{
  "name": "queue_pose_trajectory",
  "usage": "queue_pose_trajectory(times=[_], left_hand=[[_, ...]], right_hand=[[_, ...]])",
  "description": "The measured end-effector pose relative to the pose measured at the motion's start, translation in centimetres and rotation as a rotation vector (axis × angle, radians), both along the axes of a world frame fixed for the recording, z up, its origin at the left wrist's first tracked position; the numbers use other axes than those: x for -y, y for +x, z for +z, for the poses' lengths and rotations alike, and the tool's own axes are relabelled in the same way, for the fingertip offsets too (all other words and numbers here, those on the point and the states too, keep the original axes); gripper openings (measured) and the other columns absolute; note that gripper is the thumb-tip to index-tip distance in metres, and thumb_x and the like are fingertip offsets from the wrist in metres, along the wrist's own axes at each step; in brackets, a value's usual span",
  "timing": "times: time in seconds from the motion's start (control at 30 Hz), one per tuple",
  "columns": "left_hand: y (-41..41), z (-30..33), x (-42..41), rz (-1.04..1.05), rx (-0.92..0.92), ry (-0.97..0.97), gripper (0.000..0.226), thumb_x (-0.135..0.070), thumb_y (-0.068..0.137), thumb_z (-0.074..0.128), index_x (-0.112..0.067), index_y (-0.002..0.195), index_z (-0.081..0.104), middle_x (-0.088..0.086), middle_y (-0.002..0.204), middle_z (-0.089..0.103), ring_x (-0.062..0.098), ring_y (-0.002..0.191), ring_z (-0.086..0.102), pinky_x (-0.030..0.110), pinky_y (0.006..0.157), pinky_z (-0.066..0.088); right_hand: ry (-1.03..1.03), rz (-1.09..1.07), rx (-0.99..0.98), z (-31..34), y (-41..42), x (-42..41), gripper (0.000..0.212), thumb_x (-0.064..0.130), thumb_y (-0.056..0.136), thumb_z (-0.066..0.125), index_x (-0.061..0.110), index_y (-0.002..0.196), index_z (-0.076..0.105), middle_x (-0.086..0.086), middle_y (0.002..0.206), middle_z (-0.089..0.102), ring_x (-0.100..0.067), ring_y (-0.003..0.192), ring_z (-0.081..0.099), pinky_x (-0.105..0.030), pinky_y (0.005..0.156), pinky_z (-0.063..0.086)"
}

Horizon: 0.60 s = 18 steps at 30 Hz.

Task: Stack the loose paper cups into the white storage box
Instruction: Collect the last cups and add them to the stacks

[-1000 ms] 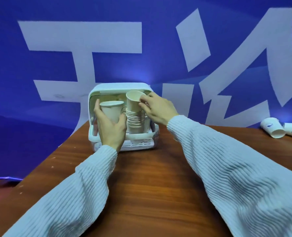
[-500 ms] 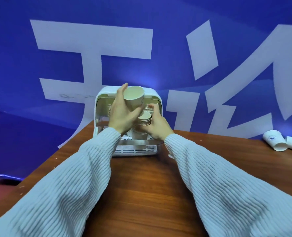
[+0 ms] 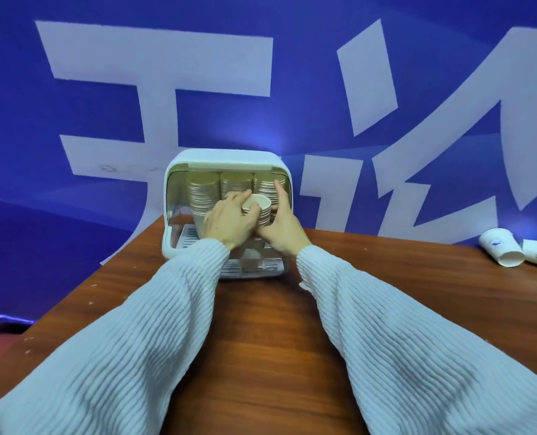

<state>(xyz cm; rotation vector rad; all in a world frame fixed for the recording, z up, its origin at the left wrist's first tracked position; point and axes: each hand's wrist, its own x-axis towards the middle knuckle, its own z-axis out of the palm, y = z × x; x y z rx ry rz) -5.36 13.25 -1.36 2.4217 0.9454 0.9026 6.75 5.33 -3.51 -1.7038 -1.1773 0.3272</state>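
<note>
The white storage box (image 3: 226, 158) stands at the table's far edge with its front open. Three tall stacks of paper cups (image 3: 202, 191) fill its back row. In front of them a shorter cup stack (image 3: 259, 208) rises between my hands. My left hand (image 3: 229, 222) curls round the top cup of that stack from the left. My right hand (image 3: 281, 229) holds the stack's right side, index finger pointing up against the back right stack. The stack's lower part is hidden behind my hands.
Two loose paper cups (image 3: 501, 251) lie on their sides at the table's far right edge. The brown wooden table (image 3: 260, 324) stretches toward me. A blue wall with large white characters rises just behind the box. The table's left edge runs diagonally.
My left hand has brought its cup down from above onto the front stack. My right hand stays against that stack's right side. The view has shifted closer to the box.
</note>
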Motion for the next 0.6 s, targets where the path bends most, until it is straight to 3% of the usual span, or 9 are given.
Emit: queue_pose_trajectory(times=[0.07, 0.13, 0.23, 0.33, 0.43, 0.47, 0.6], left_hand=[[-0.3, 0.2, 0.2, -0.029, -0.064, 0.004, 0.079, -0.059, 0.084, 0.025, -0.022, 0.150, 0.049, 0.002, 0.156, 0.045, 0.029, 0.139, 0.044, 0.045, 0.115, 0.034], [-0.7, 0.6, -0.1, -0.042, -0.070, 0.061, 0.080, -0.065, 0.085, 0.025, -0.025, 0.149, 0.050, 0.001, 0.157, 0.043, 0.027, 0.143, 0.038, 0.047, 0.118, 0.030], [-1.0, 1.4, 0.4, 0.029, 0.093, 0.293, 0.063, -0.060, 0.091, 0.037, -0.022, 0.134, 0.062, 0.003, 0.134, 0.061, 0.025, 0.126, 0.048, 0.046, 0.108, 0.040], [0.4, 2.1, 2.5, -0.004, 0.241, 0.388, 0.042, -0.047, 0.092, 0.046, -0.019, 0.111, 0.069, 0.001, 0.108, 0.068, 0.025, 0.106, 0.055, 0.044, 0.094, 0.046], [3.7, 1.9, 5.0, -0.122, 0.263, 0.285, 0.034, -0.040, 0.090, 0.051, -0.018, 0.106, 0.071, 0.001, 0.107, 0.067, 0.025, 0.103, 0.056, 0.040, 0.093, 0.045], [5.0, 1.7, 5.9, -0.160, 0.265, 0.249, 0.034, -0.039, 0.089, 0.052, -0.018, 0.106, 0.072, 0.002, 0.106, 0.067, 0.025, 0.101, 0.058, 0.040, 0.093, 0.045], [10.6, 0.8, 10.1, -0.274, 0.303, 0.077, 0.034, -0.040, 0.088, 0.050, -0.020, 0.104, 0.072, 0.001, 0.104, 0.067, 0.025, 0.100, 0.061, 0.040, 0.094, 0.047]], right_hand=[[-0.032, 0.021, 0.016, 0.3, -0.1, 0.5, 0.119, 0.034, 0.073, 0.083, 0.047, 0.160, 0.002, -0.007, 0.126, 0.068, -0.035, 0.109, 0.069, -0.049, 0.095, 0.057], [-0.061, 0.069, 0.059, 0.6, 0.2, 0.8, 0.127, 0.048, 0.062, 0.087, 0.047, 0.159, 0.005, -0.006, 0.146, 0.057, -0.027, 0.125, 0.062, -0.046, 0.104, 0.053], [-0.065, 0.080, 0.080, 1.0, 1.0, 1.1, 0.131, 0.054, 0.052, 0.087, 0.046, 0.158, 0.010, -0.006, 0.151, 0.047, -0.025, 0.127, 0.060, -0.046, 0.105, 0.053], [-0.031, 0.002, 0.152, 1.9, 1.5, 2.6, 0.103, 0.045, 0.066, 0.084, 0.041, 0.153, 0.029, -0.004, 0.141, 0.055, -0.022, 0.122, 0.061, -0.048, 0.103, 0.052], [0.005, -0.082, 0.207, 2.8, 2.3, 5.0, 0.046, 0.017, 0.085, 0.067, 0.023, 0.130, 0.059, -0.005, 0.125, 0.066, -0.024, 0.114, 0.063, -0.048, 0.100, 0.052], [0.019, -0.112, 0.224, 2.9, 2.7, 6.0, 0.036, 0.012, 0.088, 0.061, 0.018, 0.123, 0.063, -0.008, 0.123, 0.068, -0.028, 0.113, 0.063, -0.048, 0.100, 0.051], [0.035, -0.240, 0.234, 2.6, 5.7, 11.4, 0.034, 0.007, 0.092, 0.057, 0.015, 0.123, 0.069, -0.009, 0.124, 0.070, -0.030, 0.117, 0.064, -0.043, 0.099, 0.051]])
